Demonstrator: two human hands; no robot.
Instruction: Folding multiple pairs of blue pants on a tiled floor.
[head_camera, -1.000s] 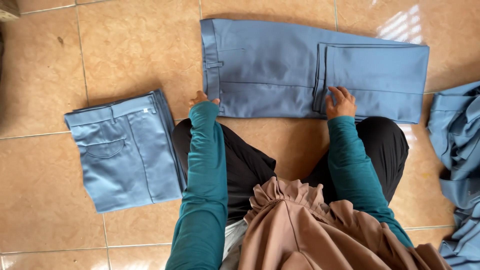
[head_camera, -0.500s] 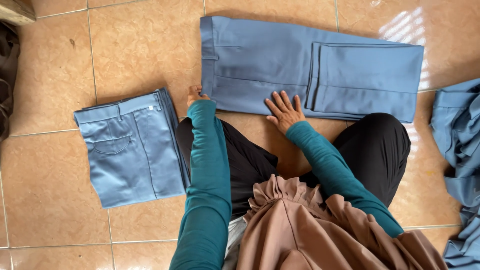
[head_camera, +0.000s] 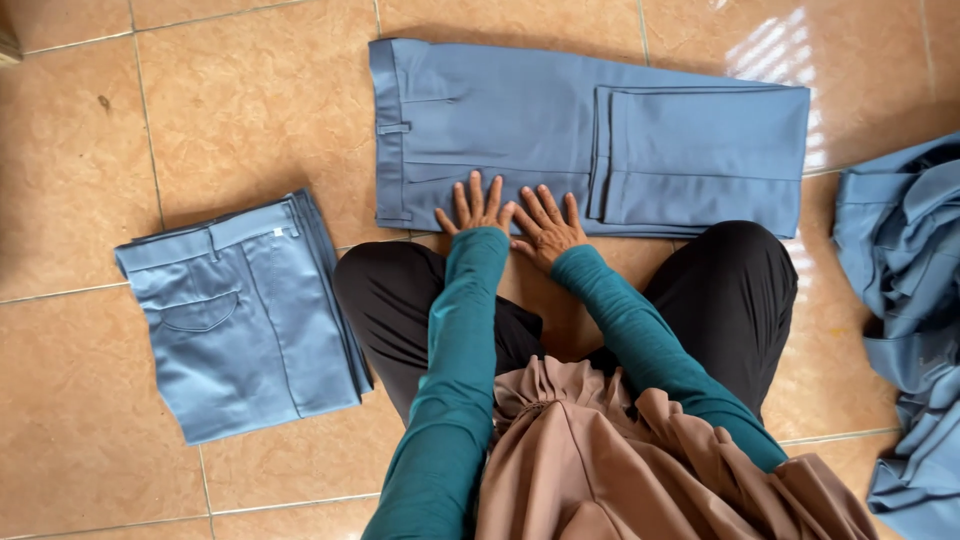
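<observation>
While both teal-sleeved arms stretch forward, the long blue trousers (head_camera: 560, 130) lie flat across the tile floor (head_camera: 250, 90), leg end folded back. Left hand (head_camera: 473, 208) and right hand (head_camera: 545, 225) press side by side on the near edge, fingers spread, grasping nothing. One folded pair (head_camera: 245, 315) lies left; a rumpled blue heap (head_camera: 915, 330) lies right.

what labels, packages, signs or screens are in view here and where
None show: only blue trousers laid flat on the tiled floor under the left hand and right hand, a folded blue pair at left, and a heap of blue cloth at right.
</observation>
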